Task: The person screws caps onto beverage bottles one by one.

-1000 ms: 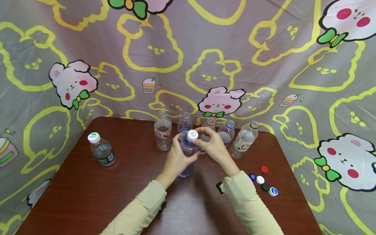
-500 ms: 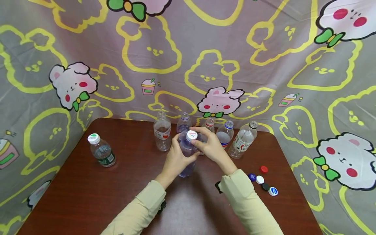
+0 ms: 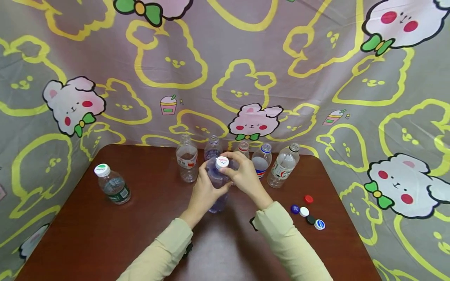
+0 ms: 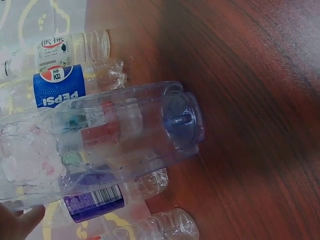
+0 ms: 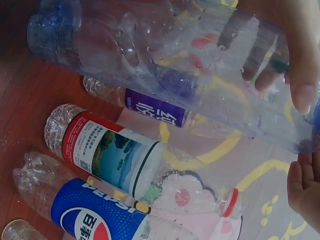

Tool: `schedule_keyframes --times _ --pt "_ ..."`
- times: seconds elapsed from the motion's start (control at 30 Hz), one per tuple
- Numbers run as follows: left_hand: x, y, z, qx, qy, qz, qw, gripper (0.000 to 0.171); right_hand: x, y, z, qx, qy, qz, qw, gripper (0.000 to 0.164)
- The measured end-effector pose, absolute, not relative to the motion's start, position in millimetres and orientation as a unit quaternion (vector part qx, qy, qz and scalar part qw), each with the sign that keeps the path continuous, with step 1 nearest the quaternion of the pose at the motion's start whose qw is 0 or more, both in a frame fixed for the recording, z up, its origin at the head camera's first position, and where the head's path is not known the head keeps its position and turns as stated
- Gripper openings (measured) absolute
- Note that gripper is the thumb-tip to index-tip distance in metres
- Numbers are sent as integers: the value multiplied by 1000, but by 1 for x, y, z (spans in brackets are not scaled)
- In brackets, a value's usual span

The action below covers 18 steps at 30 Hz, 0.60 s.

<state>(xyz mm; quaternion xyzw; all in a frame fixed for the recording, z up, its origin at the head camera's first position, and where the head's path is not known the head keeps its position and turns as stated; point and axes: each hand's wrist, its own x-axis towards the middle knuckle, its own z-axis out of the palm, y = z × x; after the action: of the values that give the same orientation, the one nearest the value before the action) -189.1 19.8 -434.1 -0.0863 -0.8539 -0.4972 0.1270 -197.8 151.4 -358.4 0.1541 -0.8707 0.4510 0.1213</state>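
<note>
A large, clear, bluish plastic bottle stands upright near the middle of the table, with a white cap on its neck. My left hand grips it around the upper body below the neck. From the other side my right hand pinches the cap between thumb and fingers. The left wrist view shows the bare lower body of the bottle, ridged and unlabelled. In the right wrist view, fingers show through the clear wall of the bottle.
Several uncapped bottles stand in a row behind, including a Pepsi bottle and a clear bottle. At left stands a green-labelled bottle with a white cap. Loose caps, including a red cap and a black cap, lie right on the table.
The head view has turned a little, so everything sits further left in it. Both hands stay at the bottle and its cap, with little visible shift in their hold.
</note>
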Motion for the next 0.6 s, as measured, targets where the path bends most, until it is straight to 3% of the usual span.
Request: schedule_keyframes --times 0.37,0.6 --pt "-188 11 -430 -89 -867 -479 104 95 -196 145 -357 130 -875 452 119 35" --pt "-189 -1 -429 -123 -880 -457 52 99 -196 148 -356 121 -878 451 103 36"
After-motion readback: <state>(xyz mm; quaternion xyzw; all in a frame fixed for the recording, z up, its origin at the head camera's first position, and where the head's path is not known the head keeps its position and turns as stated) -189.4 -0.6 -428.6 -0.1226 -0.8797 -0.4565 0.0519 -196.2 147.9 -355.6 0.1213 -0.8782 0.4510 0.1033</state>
